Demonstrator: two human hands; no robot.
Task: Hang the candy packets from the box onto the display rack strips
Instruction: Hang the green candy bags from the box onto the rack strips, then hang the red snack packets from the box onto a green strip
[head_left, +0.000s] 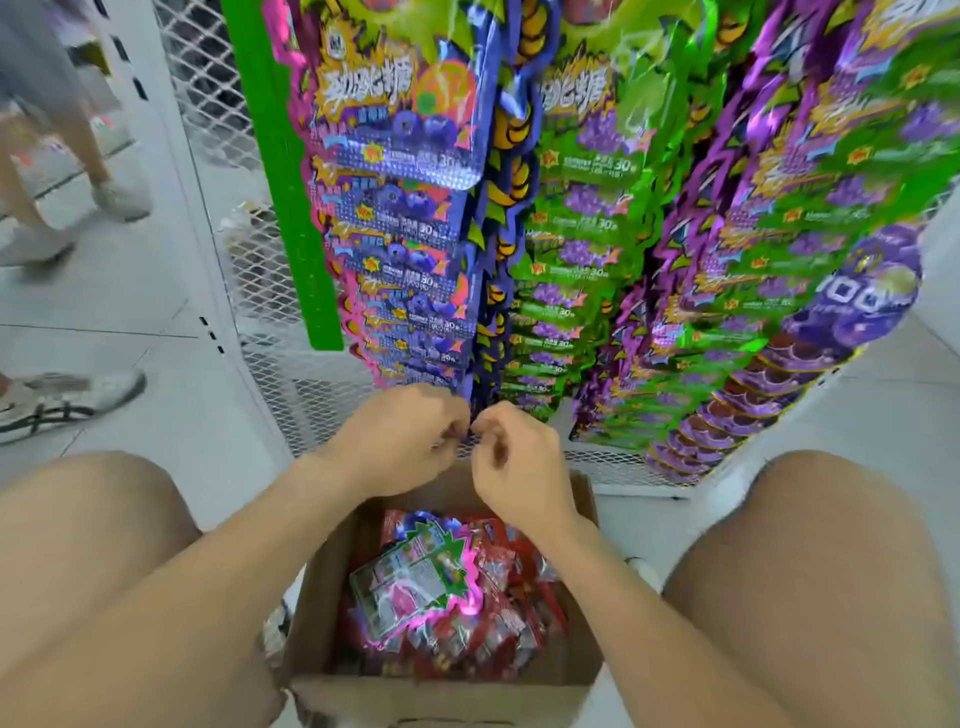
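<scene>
At the left edge of the floor stood bystanders' shoes (67, 400), well apart from our work. Next came the white mesh panel (249, 291) and the rack's green edge (280, 182). Just beside that edge hung the blue strip (415, 234), with packets overlapping down its whole length, so only its bottom end seemed free for another.

That is probably why we crouched low, with the box (322, 597) on the floor between our knees. The candy packets (415, 577) lay heaped inside it, within easy reach just below the hands.

Our left hand (410, 441) had its fingers curled, its grip narrow, with the tips pinched at the foot of the blue strip. Our right hand (519, 467) met it fingertip to fingertip, its grip equally narrow, at the same spot. We could not tell whether they pinched a hook or a packet's top.

To the right hung the green packets (576, 234) and the purple packets (779, 234), both columns full.
</scene>
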